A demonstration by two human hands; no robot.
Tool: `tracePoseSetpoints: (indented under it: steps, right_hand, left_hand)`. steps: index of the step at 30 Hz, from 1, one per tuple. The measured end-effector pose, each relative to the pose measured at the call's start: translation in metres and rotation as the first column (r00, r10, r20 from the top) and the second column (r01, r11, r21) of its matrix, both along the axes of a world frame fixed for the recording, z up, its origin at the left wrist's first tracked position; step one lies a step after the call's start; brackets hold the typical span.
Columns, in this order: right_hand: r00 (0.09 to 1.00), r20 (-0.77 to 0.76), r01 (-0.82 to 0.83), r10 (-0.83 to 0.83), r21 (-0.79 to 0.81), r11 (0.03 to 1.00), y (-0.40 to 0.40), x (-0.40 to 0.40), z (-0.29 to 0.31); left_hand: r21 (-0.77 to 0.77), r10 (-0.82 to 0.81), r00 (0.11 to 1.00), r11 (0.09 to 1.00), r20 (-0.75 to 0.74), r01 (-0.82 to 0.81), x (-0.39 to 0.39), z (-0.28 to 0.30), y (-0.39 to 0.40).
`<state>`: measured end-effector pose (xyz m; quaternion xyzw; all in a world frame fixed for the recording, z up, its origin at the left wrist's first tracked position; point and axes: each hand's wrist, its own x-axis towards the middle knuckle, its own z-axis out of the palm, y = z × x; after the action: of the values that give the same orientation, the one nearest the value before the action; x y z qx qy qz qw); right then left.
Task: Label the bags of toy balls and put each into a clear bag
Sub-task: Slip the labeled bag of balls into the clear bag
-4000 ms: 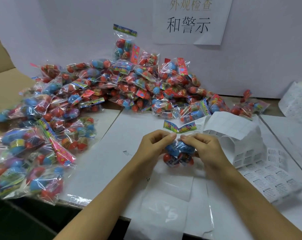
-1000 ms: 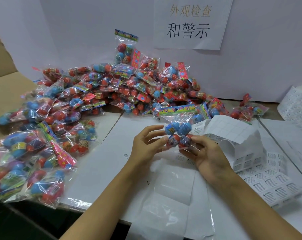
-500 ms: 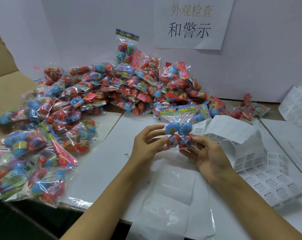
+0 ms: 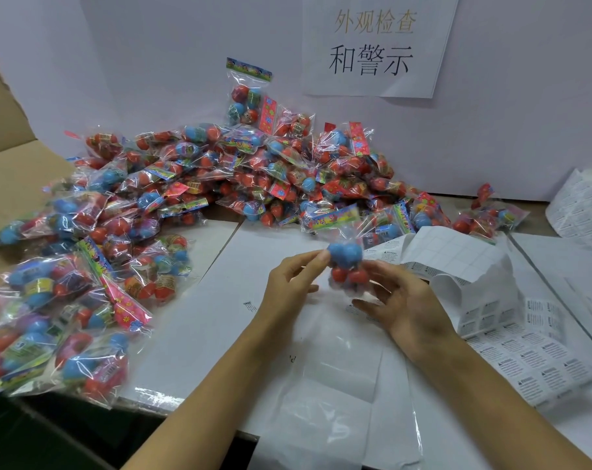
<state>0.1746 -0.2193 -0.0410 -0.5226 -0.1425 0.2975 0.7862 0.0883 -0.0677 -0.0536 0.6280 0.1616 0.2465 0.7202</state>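
Both hands are on one small clear cellophane bag of blue and red toy balls [image 4: 345, 262], held up just above the white tabletop [image 4: 220, 300]. The left hand [image 4: 288, 283] pinches the blue balls with its fingertips, and the right hand [image 4: 399, 300] cradles the red end with loosely curled fingers.

Compared with half a second ago the bag's been spun round: the printed faces of the balls were showing, now it's plain colour. Probably hunting for a flat spot for the sticker, so no label is visibly on it yet.

The curled white sheet of warning labels [image 4: 457, 259] sits just beside the right hand, with flat label sheets [image 4: 525, 361] further right. The empty clear bags [image 4: 338, 385] lie under the wrists, near the table edge. A big heap of unlabelled ball bags [image 4: 254, 171] crowds the back and left, spilling over a cardboard box flap [image 4: 13, 171]. Nothing really blocks the way.
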Motion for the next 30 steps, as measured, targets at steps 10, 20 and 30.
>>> tracePoseSetpoints:
  steps: [10, 20, 30]
  right_hand:
    - [0.955, 0.288, -0.063, 0.075, -0.05, 0.997, -0.003, -0.003, -0.004]
    - [0.955, 0.285, 0.083, -0.082, 0.009, 0.997, -0.003, 0.001, -0.007]
    - [0.95, 0.31, 0.122, -0.039, -0.256, 0.959, 0.0, -0.003, -0.006]
  left_hand:
    - [-0.091, -0.078, 0.997, 0.993, 0.018, 0.079, -0.001, 0.004, 0.0]
    - [0.004, -0.131, 0.991, 0.991, 0.022, 0.131, -0.005, 0.001, 0.0]
    - [-0.063, -0.127, 0.991, 0.99, 0.038, 0.129, -0.004, 0.001, -0.001]
